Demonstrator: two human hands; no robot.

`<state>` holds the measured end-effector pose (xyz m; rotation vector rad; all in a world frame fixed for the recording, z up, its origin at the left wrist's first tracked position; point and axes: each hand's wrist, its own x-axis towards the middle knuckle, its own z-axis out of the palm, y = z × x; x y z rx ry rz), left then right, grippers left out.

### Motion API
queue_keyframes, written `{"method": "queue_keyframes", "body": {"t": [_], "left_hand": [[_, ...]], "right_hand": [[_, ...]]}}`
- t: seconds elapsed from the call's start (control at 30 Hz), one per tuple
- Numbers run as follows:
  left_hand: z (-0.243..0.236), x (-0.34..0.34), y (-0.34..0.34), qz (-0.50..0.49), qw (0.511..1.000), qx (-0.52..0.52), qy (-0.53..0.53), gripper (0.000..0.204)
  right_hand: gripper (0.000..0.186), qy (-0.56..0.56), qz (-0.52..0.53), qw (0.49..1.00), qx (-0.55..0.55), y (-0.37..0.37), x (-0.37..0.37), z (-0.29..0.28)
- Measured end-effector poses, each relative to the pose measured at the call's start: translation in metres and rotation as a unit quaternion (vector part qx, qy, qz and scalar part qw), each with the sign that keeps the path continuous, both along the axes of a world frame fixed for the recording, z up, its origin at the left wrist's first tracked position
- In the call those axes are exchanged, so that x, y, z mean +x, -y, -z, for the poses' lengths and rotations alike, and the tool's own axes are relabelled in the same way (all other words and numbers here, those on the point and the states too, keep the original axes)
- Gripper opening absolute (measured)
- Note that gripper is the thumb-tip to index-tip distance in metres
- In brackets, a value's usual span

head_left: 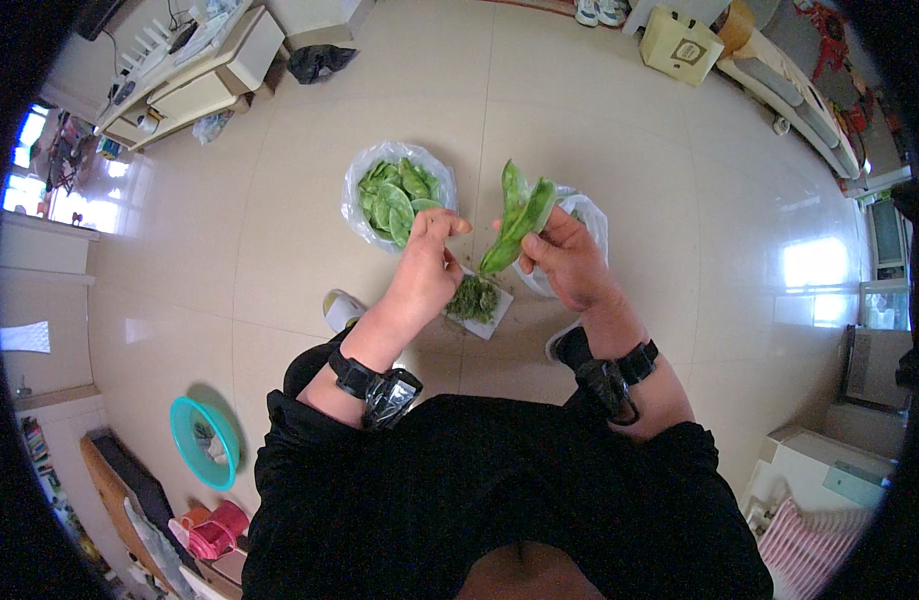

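Note:
Between the thumb and fingers of my right hand (572,262) are broad, flat green bean pods (518,228), held upright and fanned apart at the top. I cannot tell whether they are separate pods or one split pod. My left hand (427,268) hovers to their left, its fingers bent and a gap showing between thumb and forefinger, with nothing visible in it. Just beyond it, a clear plastic bag (351,196) holds many flat green beans (390,200). Partly behind my right hand stands another pale plastic bag (598,222), its contents mostly hidden.
Green trimmings (473,298) lie on a white sheet (491,328) on the tiled floor (310,180), between my shoes. A turquoise basin (180,440) and a pink container (215,532) are at lower left. A black bag (320,62) and a yellow bag (680,45) lie farther off.

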<state>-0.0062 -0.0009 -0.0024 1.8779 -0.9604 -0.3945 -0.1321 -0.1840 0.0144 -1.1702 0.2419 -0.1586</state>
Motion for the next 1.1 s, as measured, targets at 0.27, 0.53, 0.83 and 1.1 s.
{"method": "queue_keyframes", "body": {"t": [0.27,0.53,0.83,1.1], "left_hand": [[0.007,0.002,0.001,-0.004,1.0,0.006,0.021,0.055],[-0.006,-0.002,0.001,0.005,1.0,-0.006,-0.018,0.065],[0.003,0.0,-0.001,0.022,0.999,0.007,-0.036,0.058],[0.009,0.002,0.0,0.061,0.998,-0.002,0.025,0.04]], "right_hand": [[0.032,0.021,-0.019,0.999,0.016,0.002,0.0,0.009],[0.033,0.021,-0.023,0.999,0.017,0.001,0.001,0.007],[0.031,-0.04,0.009,0.999,-0.032,-0.003,0.002,0.004],[0.027,-0.034,0.016,0.998,-0.042,-0.004,0.003,0.001]]}}
